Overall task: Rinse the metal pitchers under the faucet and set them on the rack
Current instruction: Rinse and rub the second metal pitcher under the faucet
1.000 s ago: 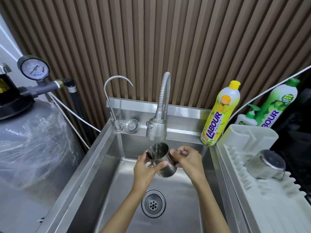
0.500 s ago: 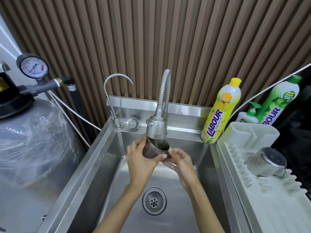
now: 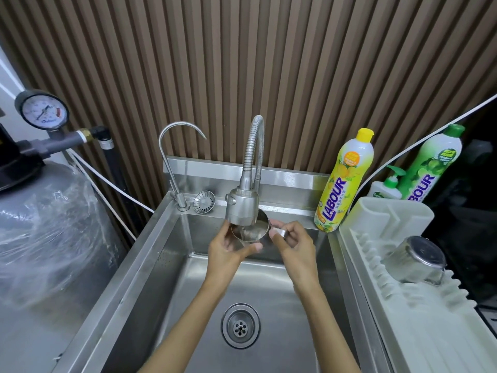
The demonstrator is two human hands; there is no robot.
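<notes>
Rinse step. Centre frame: your left hand (image 3: 228, 253) grips the held pitcher (image 3: 251, 233) by its body; your right hand (image 3: 293, 244) pinches its handle; mouth up, just under the faucet (image 3: 242, 205). Flow unclear. A second pitcher (image 3: 415, 261) sits inverted on the rack (image 3: 419, 332), right of frame. Next, probably: tip it out, carry right, set alongside.

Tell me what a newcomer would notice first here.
Over the sink, the left hand grips a metal pitcher right under the faucet head while the right hand pinches its handle. Next, the yellow bottle on the sink's back right corner, and a second pitcher bottom-up on the white rack at right.
</notes>
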